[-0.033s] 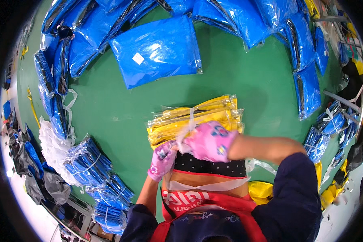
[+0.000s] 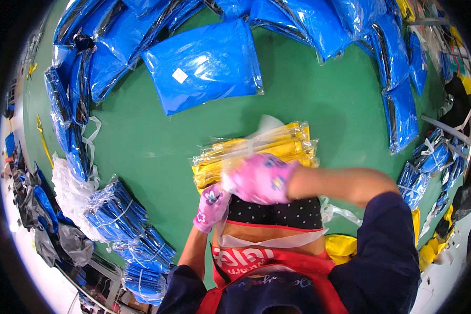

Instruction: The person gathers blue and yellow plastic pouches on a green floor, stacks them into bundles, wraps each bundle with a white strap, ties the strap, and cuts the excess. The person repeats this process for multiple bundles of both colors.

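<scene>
Green worktop (image 2: 309,99) underneath, ringed on the far and side edges by piled blue bagged garments (image 2: 324,21), with one flat blue packet (image 2: 204,65) lying alone toward the middle and tied blue bundles (image 2: 115,214) stacked at the near left. Nearer the body, a stack of yellow packets in clear plastic (image 2: 256,152), lying flat on the worktop just in front of the apron, edges roughly squared but the upper bags slightly fanned. Across its near edge, the right hand (image 2: 261,180) in a pink patterned glove, curled over the top and seemingly gripping a strip of pale plastic tie (image 2: 264,125) that rises over the stack; blurred, so exact finger hold hard to tell. Beside and just below it, the left hand (image 2: 210,206), also pink-gloved, closed at the stack's near left corner, apparently pinching the other part of the tie or the bag edge; cannot tell which. Best handled, by the look of things, with the stack squared first, slippery bags pressed down flat, the tie kept centred across the middle rather than near one end, and tension drawn evenly from both hands. Worth avoiding: pulling upward only, likely to let the top packets slide or the stack bow.
</scene>
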The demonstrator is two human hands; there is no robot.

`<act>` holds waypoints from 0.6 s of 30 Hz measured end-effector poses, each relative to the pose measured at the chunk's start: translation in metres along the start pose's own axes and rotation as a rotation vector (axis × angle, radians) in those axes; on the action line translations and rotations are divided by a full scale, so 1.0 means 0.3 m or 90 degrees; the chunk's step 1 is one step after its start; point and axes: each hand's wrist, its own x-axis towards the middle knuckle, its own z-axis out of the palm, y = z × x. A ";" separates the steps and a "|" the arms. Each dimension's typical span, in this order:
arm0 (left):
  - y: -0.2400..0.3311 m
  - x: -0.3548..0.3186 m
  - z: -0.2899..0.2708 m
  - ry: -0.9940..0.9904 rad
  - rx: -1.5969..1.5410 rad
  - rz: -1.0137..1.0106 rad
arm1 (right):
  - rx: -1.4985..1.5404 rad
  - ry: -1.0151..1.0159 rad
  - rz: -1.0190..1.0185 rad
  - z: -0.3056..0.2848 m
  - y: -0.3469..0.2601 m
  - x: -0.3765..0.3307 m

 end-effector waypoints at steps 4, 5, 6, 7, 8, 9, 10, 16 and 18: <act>-0.010 0.092 0.033 0.091 -0.065 0.118 | 0.456 -0.135 0.120 -0.120 0.046 0.258; 0.015 0.098 0.031 0.015 -0.166 0.043 | 0.525 -0.157 0.244 -0.137 0.047 0.260; 0.056 0.098 0.034 -0.053 -0.269 -0.035 | 0.592 -0.186 0.366 -0.148 0.045 0.261; 0.060 0.092 0.034 -0.043 -0.306 -0.014 | 0.648 -0.171 0.309 -0.139 0.056 0.256; 0.057 0.091 0.029 -0.033 -0.344 0.008 | 0.702 -0.156 0.251 -0.125 0.075 0.244; 0.052 0.102 -0.003 -0.024 -0.208 0.005 | 0.763 -0.136 0.196 -0.103 0.096 0.228; 0.058 0.143 0.017 0.051 0.020 0.193 | 0.870 -0.207 0.144 -0.077 0.134 0.235; 0.079 0.315 -0.041 0.098 0.271 0.142 | 0.340 -0.162 0.304 0.155 0.475 0.157; 0.030 0.368 -0.073 0.044 0.329 0.055 | 0.106 -0.057 0.070 0.197 0.478 0.121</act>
